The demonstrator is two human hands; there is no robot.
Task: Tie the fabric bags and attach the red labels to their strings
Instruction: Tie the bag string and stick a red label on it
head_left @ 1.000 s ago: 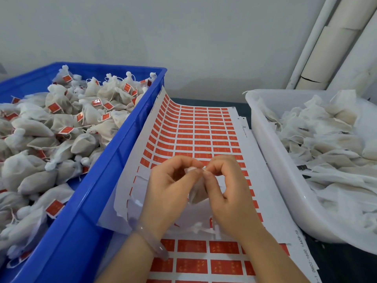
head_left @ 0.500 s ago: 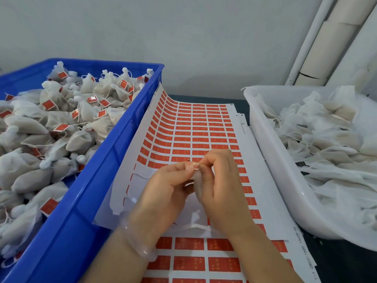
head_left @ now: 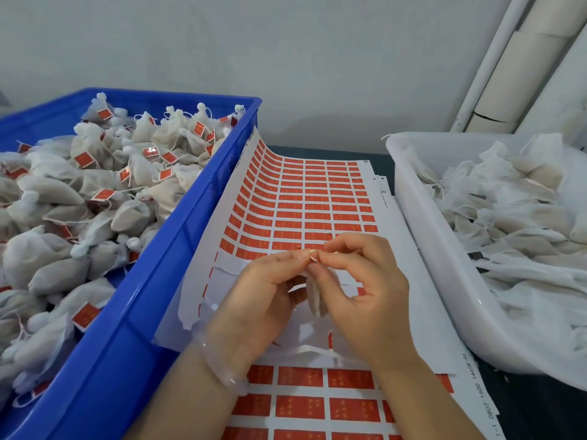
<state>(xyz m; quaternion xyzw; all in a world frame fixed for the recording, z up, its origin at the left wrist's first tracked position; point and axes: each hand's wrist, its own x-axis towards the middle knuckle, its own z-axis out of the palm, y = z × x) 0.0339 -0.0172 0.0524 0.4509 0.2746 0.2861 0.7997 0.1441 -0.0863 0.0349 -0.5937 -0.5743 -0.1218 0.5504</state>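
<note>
A small white fabric bag (head_left: pixel 315 296) hangs between my two hands above the label sheet. My left hand (head_left: pixel 260 296) pinches its top with thumb and fingertips. My right hand (head_left: pixel 362 290) pinches the same spot from the other side, fingertips touching the left ones. The string itself is too thin to make out. Under the hands lies a sheet of red labels (head_left: pixel 305 204), with many labels peeled off its near part. A second label sheet (head_left: pixel 301 404) lies closest to me.
A blue crate (head_left: pixel 152 300) on the left holds several tied bags with red labels (head_left: pixel 104 195). A white tub (head_left: pixel 444 281) on the right holds several untied fabric bags (head_left: pixel 521 223). White pipes (head_left: pixel 495 58) run up the wall at the back right.
Both hands have stayed together pinching the bag's top. The bag now hangs lower between the palms, and the fingertips have shifted slightly right.
</note>
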